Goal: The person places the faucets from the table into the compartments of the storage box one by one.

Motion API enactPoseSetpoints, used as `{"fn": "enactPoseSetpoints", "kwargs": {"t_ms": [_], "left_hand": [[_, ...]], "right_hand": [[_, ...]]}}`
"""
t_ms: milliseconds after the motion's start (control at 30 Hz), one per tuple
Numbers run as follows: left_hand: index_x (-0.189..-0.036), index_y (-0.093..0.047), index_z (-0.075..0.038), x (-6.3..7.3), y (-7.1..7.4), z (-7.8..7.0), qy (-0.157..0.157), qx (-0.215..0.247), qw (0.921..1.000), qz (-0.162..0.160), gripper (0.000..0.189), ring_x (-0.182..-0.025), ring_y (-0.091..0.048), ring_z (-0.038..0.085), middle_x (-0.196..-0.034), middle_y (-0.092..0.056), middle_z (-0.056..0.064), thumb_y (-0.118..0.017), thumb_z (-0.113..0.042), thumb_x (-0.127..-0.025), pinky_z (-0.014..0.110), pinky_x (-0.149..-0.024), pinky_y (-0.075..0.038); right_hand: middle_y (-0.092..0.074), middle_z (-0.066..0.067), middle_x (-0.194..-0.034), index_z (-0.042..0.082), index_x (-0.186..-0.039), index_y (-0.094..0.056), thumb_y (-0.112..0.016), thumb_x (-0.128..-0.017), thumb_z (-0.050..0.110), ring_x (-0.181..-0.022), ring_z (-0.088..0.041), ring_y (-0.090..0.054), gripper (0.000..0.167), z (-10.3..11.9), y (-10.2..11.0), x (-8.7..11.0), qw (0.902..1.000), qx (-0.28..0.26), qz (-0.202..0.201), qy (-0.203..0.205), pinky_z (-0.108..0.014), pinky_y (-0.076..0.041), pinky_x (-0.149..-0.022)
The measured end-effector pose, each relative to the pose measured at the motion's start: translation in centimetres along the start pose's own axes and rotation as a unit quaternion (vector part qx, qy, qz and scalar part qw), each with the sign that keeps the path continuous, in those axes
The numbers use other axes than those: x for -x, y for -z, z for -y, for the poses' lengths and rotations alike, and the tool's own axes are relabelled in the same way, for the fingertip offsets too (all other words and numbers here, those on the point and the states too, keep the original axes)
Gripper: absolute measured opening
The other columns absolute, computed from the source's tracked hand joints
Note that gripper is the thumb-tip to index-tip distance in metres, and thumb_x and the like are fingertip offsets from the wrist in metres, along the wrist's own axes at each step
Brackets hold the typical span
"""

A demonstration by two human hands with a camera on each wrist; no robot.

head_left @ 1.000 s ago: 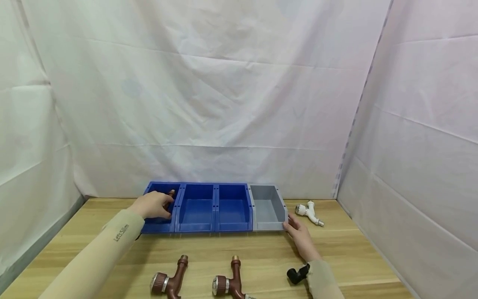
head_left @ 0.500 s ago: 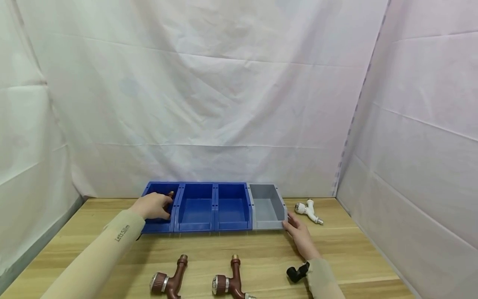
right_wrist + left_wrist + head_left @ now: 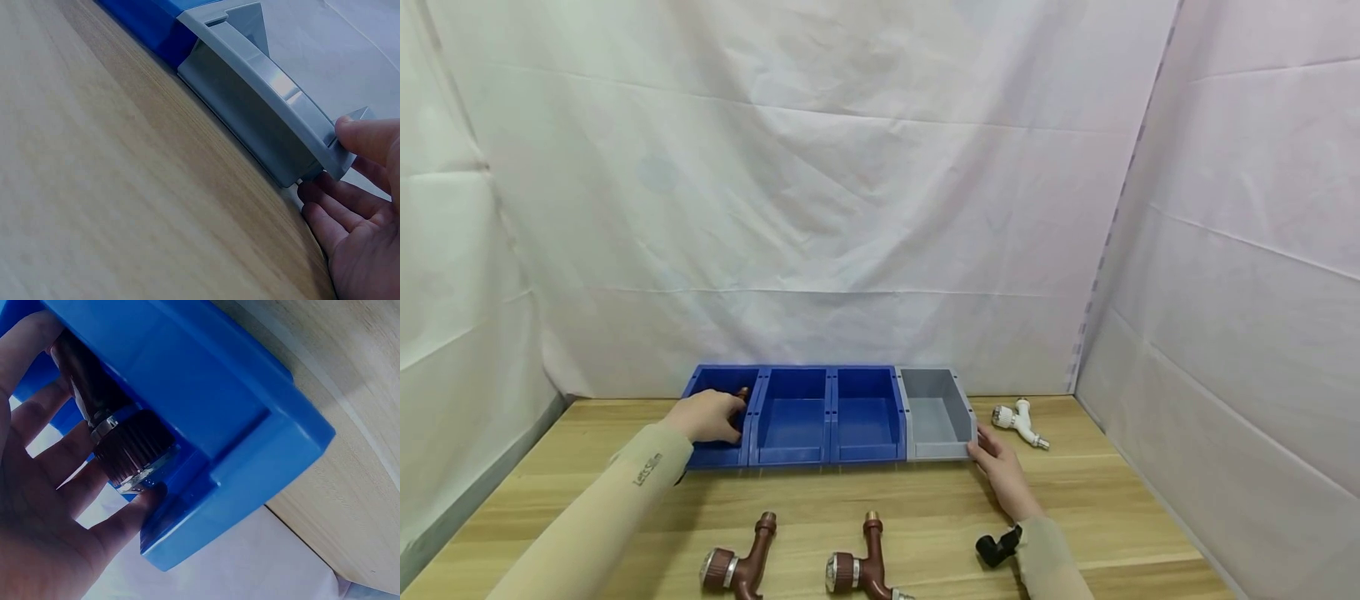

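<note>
While the left hand (image 3: pixel 703 417) curls round the brown tap (image 3: pixel 134 444), the right hand (image 3: pixel 1004 482) should gently steady the gray bin (image 3: pixel 931 422) it pinches.

Tap (image 3: pixel 125 440) in leftmost bin (image 3: pixel 715 457), two taps (image 3: pixel 872 570) before bins (image 3: pixel 793 417), another tap (image 3: pixel 1021 425) to right

Pale beige sleeves (image 3: pixel 595 521), dark left-forearm lettering (image 3: pixel 647 469)

Right grip (image 3: pixel 367 240) holds gray bin (image 3: pixel 244 115) at corner; blue bin (image 3: pixel 149 28) adjoining; wooden tabletop (image 3: pixel 125 175).
</note>
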State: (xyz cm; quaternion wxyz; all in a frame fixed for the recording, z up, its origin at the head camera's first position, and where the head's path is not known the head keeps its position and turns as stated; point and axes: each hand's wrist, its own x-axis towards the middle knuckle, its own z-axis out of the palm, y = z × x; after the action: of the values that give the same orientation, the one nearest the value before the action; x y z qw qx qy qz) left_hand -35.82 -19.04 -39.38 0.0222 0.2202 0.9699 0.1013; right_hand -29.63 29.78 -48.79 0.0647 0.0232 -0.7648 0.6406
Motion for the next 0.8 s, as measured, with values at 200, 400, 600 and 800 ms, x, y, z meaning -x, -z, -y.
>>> {"fn": "enactPoseSetpoints", "kwargs": {"t_ms": [200,400,600,800], "left_hand": [[-0.101,-0.07,-0.009,0.11,0.0,0.03,-0.001,0.0,1.0,-0.007,0.033,-0.071,-0.054,0.017,-0.086,-0.065,0.0,-0.08,-0.021,-0.072,0.041,-0.064,-0.046],[-0.105,-0.071,-0.01,-0.3,0.05,0.15,0.002,0.0,1.0,-0.004,0.036,-0.074,-0.057,0.016,-0.094,-0.068,0.003,-0.079,-0.021,-0.072,0.042,-0.065,-0.048],[-0.108,-0.07,-0.01,-0.27,0.17,-0.01,0.002,-0.001,1.0,0.0,0.038,-0.077,-0.059,0.019,-0.097,-0.068,0.005,-0.079,-0.022,-0.072,0.043,-0.066,-0.049],[-0.103,-0.071,-0.011,-0.21,-0.03,0.04,0.006,0.007,1.0,0.003,0.034,-0.074,-0.056,0.017,-0.097,-0.069,0.006,-0.079,-0.02,-0.072,0.041,-0.065,-0.048]], "right_hand": [[-0.034,-0.025,-0.15,0.001,-0.15,-0.031,-0.053,-0.101,0.015,-0.137,-0.034,-0.033,0.055,0.09,0.0,-0.22,1.0,-0.001,0.001,-0.003,-0.046,-0.03,-0.109],[-0.034,-0.025,-0.15,0.001,-0.151,-0.03,-0.053,-0.101,0.015,-0.137,-0.033,-0.034,0.056,-0.26,0.18,-0.46,1.0,-0.003,0.0,-0.006,-0.042,-0.032,-0.108],[-0.034,-0.026,-0.15,0.0,-0.15,-0.029,-0.053,-0.101,0.015,-0.137,-0.034,-0.034,0.056,-0.57,0.28,-0.41,1.0,-0.003,-0.002,-0.007,-0.044,-0.032,-0.109],[-0.039,-0.026,-0.146,0.0,-0.148,-0.035,-0.055,-0.1,0.015,-0.133,-0.034,-0.039,0.055,-0.5,0.19,-0.38,0.9999,0.008,-0.01,0.0,-0.04,-0.037,-0.105]]}}
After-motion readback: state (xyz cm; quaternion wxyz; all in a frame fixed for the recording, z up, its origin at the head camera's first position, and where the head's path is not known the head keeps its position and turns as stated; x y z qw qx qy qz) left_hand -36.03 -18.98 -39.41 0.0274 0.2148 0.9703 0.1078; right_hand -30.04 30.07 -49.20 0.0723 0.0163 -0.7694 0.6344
